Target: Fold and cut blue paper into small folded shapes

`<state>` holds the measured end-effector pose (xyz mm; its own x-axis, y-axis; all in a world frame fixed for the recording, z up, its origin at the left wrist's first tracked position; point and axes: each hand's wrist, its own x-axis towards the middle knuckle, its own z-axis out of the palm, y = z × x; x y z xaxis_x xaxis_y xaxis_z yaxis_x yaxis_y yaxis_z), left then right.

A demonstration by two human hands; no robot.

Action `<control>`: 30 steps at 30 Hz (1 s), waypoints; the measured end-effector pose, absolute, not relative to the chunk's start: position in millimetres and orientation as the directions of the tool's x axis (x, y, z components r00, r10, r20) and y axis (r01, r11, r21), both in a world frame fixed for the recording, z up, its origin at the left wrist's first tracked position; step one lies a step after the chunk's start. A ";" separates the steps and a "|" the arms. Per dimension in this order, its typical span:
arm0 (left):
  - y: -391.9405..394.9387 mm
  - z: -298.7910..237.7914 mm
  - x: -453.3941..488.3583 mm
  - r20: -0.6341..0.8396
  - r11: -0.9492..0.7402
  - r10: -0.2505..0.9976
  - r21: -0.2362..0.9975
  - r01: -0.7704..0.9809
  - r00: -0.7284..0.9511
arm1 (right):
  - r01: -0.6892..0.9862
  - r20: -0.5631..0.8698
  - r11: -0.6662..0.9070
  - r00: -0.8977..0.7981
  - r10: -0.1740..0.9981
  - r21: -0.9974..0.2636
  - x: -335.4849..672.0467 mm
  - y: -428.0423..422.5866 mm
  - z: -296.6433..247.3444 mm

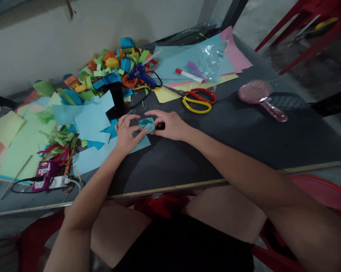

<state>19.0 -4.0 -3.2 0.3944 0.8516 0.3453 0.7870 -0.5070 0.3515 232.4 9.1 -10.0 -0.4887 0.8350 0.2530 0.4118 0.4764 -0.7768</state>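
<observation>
A small folded piece of blue paper (147, 124) is held between both hands over the dark table. My left hand (128, 132) pinches its left and lower side with thumb and fingers. From the right, my right hand (170, 124) grips the other side between thumb and curled fingers, with the index finger reaching above it. Under and beside my left hand lie light blue paper sheets (92, 120). Scissors (200, 100) with one red and one yellow handle rest beyond my right hand.
Several folded colored paper pieces (112, 62) are heaped by the wall, with a blue glue gun (142, 75) beside them. A red-and-white marker (189, 75) lies on paper sheets at the back. A pink hairbrush (261, 98) is at right, a purple power strip (45, 173) at left.
</observation>
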 end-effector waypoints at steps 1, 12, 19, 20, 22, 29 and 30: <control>-4.3 -4.0 20.1 0.354 -0.495 0.855 0.347 0.796 0.378 | 0.412 0.254 0.478 -0.490 0.834 -0.776 231.7 8.8 -10.3; 4.1 -12.9 19.8 0.348 -0.519 0.849 0.407 0.751 0.398 | 0.570 0.380 0.632 -0.507 0.773 -0.525 226.0 0.1 -9.7; 7.4 -17.7 23.9 0.335 -0.523 0.846 0.368 0.769 0.415 | 0.647 0.402 0.706 -0.588 0.702 -0.287 222.3 -6.4 -4.9; 5.9 -16.7 24.6 0.351 -0.518 0.845 0.351 0.780 0.403 | 0.646 0.383 0.709 -0.602 0.701 -0.283 222.0 -6.3 -4.5; 2.0 -13.1 24.9 0.410 -0.501 0.838 0.317 0.805 0.360 | 0.649 0.365 0.701 -0.601 0.711 -0.296 221.9 -5.4 -4.4; -5.0 -6.1 12.8 0.377 -0.686 0.710 0.178 0.706 0.595 | 0.658 0.315 0.669 -0.590 0.744 -0.346 225.1 0.1 -4.4; -4.1 -7.2 11.6 0.363 -0.698 0.700 0.167 0.696 0.615 | 0.656 0.313 0.667 -0.590 0.745 -0.353 225.1 0.2 -4.0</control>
